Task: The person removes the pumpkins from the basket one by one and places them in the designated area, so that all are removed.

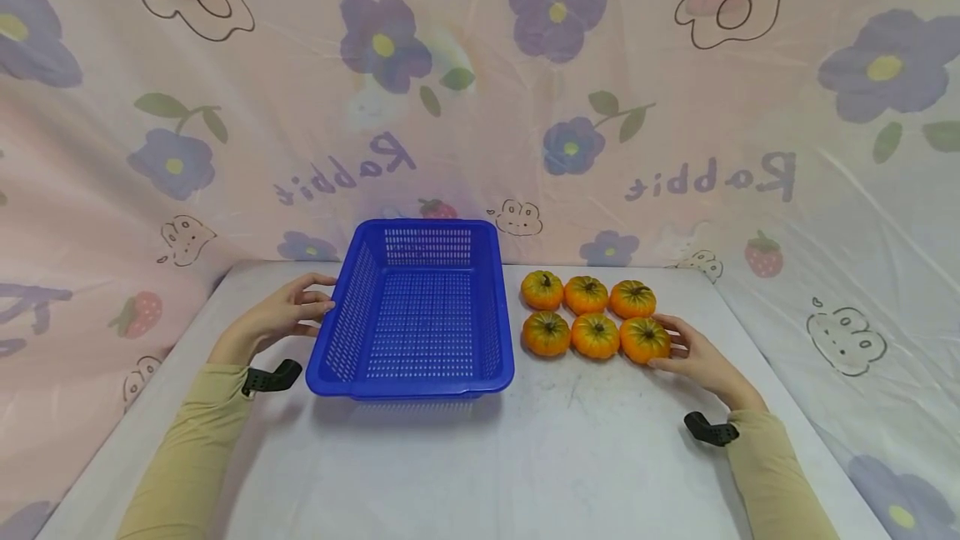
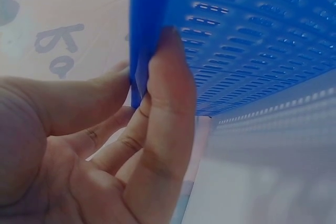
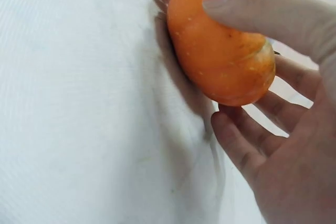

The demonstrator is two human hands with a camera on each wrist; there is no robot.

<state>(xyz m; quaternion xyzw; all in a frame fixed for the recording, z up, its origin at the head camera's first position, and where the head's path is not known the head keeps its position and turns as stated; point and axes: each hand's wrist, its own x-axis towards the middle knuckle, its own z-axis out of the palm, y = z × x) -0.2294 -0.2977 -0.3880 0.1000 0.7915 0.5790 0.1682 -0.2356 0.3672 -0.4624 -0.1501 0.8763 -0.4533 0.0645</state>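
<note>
A blue plastic basket [image 1: 501, 307] with slotted walls stands on the white table. My left hand [image 1: 281, 311] is at its left side; in the left wrist view, thumb and fingers pinch the basket's rim [image 2: 149, 19]. To the right of the basket, small orange pumpkins with green-tinged tops lie in two rows of three. My right hand [image 1: 697, 361] holds the front-row pumpkin at the right end [image 1: 643, 342], which rests on the table. Close up in the right wrist view, the thumb lies across this pumpkin [image 3: 220, 51] and the fingers reach round its other side.
The other pumpkins sit close together: front left [image 1: 546, 333], front middle [image 1: 596, 335], back left [image 1: 542, 290], back middle [image 1: 586, 295] and back right [image 1: 632, 299]. Behind the white table [image 1: 570, 465] hangs a pink patterned cloth [image 1: 480, 123]. Each wrist carries a black camera mount.
</note>
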